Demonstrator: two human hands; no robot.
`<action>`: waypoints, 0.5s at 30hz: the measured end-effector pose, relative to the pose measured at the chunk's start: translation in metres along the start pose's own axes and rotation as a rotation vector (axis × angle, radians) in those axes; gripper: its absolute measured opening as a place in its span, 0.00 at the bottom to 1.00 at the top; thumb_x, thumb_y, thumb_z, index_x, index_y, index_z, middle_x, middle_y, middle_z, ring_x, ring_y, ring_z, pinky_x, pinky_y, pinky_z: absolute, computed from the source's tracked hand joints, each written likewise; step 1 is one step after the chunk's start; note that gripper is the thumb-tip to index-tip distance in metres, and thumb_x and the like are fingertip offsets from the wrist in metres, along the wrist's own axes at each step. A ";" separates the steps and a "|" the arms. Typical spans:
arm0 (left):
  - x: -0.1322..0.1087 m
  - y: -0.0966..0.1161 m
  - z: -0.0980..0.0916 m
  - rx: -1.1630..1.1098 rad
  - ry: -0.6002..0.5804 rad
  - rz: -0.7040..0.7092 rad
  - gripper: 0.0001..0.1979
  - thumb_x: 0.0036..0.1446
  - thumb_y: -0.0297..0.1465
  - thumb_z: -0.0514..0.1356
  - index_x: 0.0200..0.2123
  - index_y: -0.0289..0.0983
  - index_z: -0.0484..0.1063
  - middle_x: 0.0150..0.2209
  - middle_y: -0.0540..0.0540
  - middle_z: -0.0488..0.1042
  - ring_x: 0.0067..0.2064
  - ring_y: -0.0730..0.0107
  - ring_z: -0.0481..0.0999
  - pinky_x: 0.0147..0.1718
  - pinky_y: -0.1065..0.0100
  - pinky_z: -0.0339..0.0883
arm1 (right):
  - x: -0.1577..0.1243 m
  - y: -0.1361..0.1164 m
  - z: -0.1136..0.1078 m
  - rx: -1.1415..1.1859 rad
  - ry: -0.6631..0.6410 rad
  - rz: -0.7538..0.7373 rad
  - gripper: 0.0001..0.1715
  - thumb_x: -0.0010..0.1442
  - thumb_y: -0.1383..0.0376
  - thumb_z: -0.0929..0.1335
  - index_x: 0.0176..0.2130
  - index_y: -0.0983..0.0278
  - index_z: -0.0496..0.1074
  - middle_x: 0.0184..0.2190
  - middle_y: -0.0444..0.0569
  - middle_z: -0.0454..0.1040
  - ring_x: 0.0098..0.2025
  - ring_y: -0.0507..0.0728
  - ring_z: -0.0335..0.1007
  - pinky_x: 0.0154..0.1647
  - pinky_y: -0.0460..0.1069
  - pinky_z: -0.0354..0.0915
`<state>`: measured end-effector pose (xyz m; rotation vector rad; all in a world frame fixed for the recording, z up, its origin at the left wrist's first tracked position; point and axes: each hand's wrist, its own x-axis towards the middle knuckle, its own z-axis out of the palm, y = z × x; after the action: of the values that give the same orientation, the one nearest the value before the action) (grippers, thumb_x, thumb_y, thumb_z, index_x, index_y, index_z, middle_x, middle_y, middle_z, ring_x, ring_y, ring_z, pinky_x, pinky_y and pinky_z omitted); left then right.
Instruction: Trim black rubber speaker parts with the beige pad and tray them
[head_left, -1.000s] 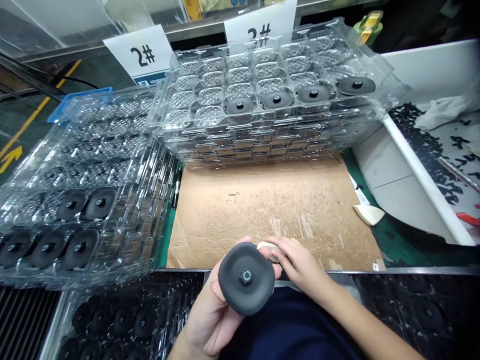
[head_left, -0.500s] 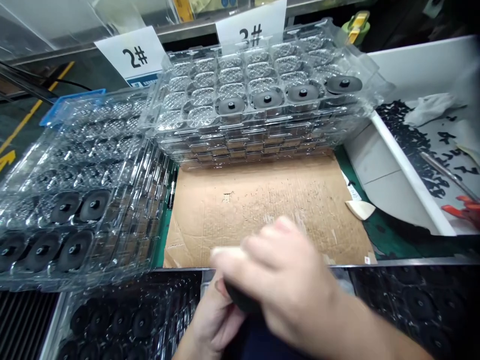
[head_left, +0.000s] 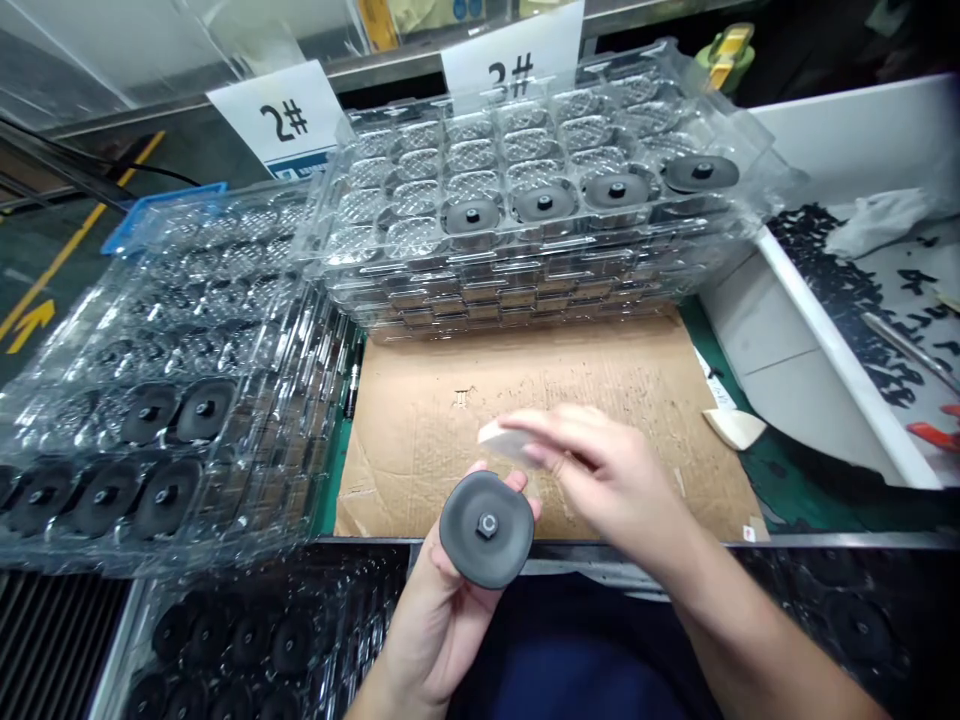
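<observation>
My left hand (head_left: 450,630) grips a round, black, dish-shaped part (head_left: 469,535) from beneath, its face with a small raised hub turned up towards me. Above and right of it, my right hand (head_left: 611,475) pinches a small whitish block (head_left: 504,440) between thumb and fingers; its material is not clear. The block hangs over the cardboard sheet (head_left: 412,440), apart from the black part. Similar black parts sit in the clear plastic tray (head_left: 420,235) at the back and in the clear tray (head_left: 255,400) on the left.
At right, a white bin (head_left: 814,330) holds many small black pieces and a red-handled tool (head_left: 934,435). A cream wedge-shaped piece (head_left: 735,428) lies by the cardboard's right edge. Paper signs (head_left: 281,115) stand behind the trays. More black parts (head_left: 247,640) sit below the bench at left.
My right hand has moved up and away from the left hand, uncovering the black part. The whitish block now shows in its fingers. The view has shifted slightly.
</observation>
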<state>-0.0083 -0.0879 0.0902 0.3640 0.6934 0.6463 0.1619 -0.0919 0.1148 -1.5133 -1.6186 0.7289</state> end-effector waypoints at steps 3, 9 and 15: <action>-0.003 0.004 -0.005 -0.182 -0.079 -0.027 0.26 0.48 0.42 0.61 0.51 0.43 0.68 0.53 0.44 0.70 0.53 0.57 0.69 0.52 0.66 0.63 | -0.016 0.042 0.017 -0.090 0.020 0.195 0.15 0.63 0.66 0.61 0.48 0.55 0.69 0.38 0.44 0.74 0.37 0.53 0.68 0.37 0.48 0.61; -0.002 0.008 -0.004 -0.201 -0.118 -0.016 0.25 0.48 0.39 0.62 0.51 0.43 0.67 0.53 0.44 0.70 0.53 0.57 0.69 0.52 0.64 0.63 | -0.034 0.055 0.030 -0.132 -0.006 0.213 0.16 0.61 0.67 0.61 0.47 0.57 0.70 0.35 0.44 0.75 0.35 0.53 0.70 0.35 0.49 0.63; 0.000 0.009 0.003 -0.144 -0.022 -0.005 0.21 0.48 0.36 0.63 0.47 0.44 0.71 0.48 0.48 0.74 0.52 0.65 0.70 0.53 0.69 0.60 | -0.013 -0.035 0.010 -0.022 0.211 -0.143 0.19 0.60 0.71 0.61 0.51 0.67 0.65 0.39 0.50 0.73 0.39 0.54 0.68 0.42 0.50 0.63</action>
<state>-0.0102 -0.0810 0.0971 0.2363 0.6223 0.6825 0.1347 -0.1077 0.1366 -1.4216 -1.5599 0.4577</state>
